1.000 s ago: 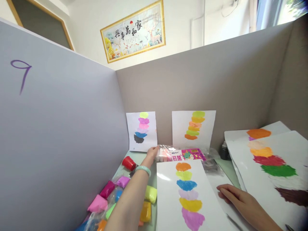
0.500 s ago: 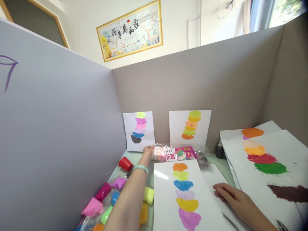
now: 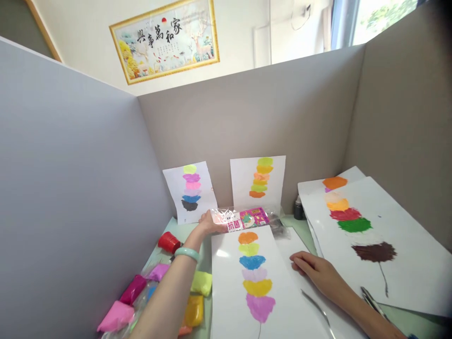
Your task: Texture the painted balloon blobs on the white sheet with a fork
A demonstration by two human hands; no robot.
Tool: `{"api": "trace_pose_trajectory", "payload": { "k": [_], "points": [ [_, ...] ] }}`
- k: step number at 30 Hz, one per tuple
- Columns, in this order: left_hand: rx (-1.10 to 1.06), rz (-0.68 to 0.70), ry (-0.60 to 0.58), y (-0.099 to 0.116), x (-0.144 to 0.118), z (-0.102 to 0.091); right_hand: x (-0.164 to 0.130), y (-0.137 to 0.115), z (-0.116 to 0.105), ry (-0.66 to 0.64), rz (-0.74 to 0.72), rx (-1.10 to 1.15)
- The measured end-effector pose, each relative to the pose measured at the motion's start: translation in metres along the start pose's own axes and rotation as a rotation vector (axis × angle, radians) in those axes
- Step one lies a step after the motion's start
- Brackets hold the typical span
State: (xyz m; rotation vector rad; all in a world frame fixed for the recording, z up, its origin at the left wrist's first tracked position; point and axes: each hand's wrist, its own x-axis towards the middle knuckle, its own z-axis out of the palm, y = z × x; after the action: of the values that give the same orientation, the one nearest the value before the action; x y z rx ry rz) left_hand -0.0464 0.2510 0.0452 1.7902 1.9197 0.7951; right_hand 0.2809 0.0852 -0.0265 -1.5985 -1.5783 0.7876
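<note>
My left hand (image 3: 208, 224), with a pale green bangle (image 3: 187, 254) on the wrist, reaches to the back of the table. Its thumb and fingers close on the left end of a clear plastic packet (image 3: 229, 221) with a pink printed label. The fingertips are partly hidden. My right hand (image 3: 310, 267) rests on white paper with its fingers loosely curled together, and I see nothing in them. Between my arms lies a painted sheet (image 3: 226, 282) with a column of coloured blobs and a thin line under the lowest one.
Two painted sheets, one at left (image 3: 173, 188) and one at right (image 3: 240, 183), lean on the grey back partition (image 3: 247, 117). Soft coloured packs (image 3: 116, 315), a red cup (image 3: 169, 242), a dark bottle (image 3: 298, 209), larger painted sheets (image 3: 395, 226) and metal tools (image 3: 370, 299) surround my arms.
The view has shifted to the right. The left leaning sheet now tilts and bends beside my left hand, which lies further over the packet's end. My right hand stays resting on the paper.
</note>
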Motion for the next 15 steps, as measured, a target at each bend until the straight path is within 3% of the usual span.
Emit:
{"api": "trace_pose_trajectory", "payload": {
  "k": [7, 15],
  "points": [
    [0.151, 0.055, 0.056, -0.007, 0.004, 0.009, 0.000, 0.001, 0.000, 0.012, 0.004, 0.019],
    [0.128, -0.052, 0.093, 0.004, 0.005, 0.006, -0.002, -0.005, 0.000, 0.035, -0.016, 0.013]
  ]
}}
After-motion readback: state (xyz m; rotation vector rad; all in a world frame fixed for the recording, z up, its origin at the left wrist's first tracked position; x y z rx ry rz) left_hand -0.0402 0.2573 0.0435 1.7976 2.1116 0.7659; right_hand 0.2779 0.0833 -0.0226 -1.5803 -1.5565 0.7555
